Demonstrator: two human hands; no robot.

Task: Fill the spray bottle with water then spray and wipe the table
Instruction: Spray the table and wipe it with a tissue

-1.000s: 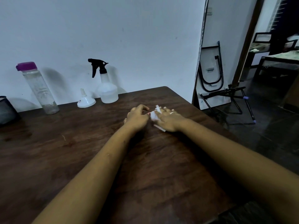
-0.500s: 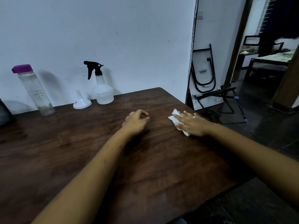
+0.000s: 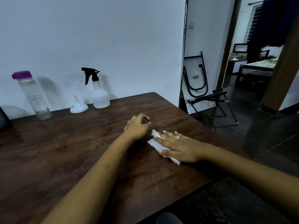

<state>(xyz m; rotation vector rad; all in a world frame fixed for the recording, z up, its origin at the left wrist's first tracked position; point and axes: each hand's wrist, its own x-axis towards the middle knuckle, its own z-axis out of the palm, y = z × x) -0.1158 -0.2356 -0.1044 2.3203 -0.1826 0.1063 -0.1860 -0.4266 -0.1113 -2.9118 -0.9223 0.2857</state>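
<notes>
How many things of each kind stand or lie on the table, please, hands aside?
Bottles: 2 (spray bottle, water bottle)
Funnel: 1
Tissue: 1
Dark thing at the left edge, cut off: 1
Total: 5

- Dim, bluish light; the wall [image 3: 113, 38] behind the spray bottle [image 3: 99, 96] is brightest.
- Soft shadows fall on it just right of the spray bottle.
- Far right of it, the door frame [image 3: 227, 46] tilts, lens-warped.

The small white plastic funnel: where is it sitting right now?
In the head view, the white funnel sits upside down at the far edge of the dark wooden table, just left of the clear spray bottle and right of the purple-capped bottle.
</notes>
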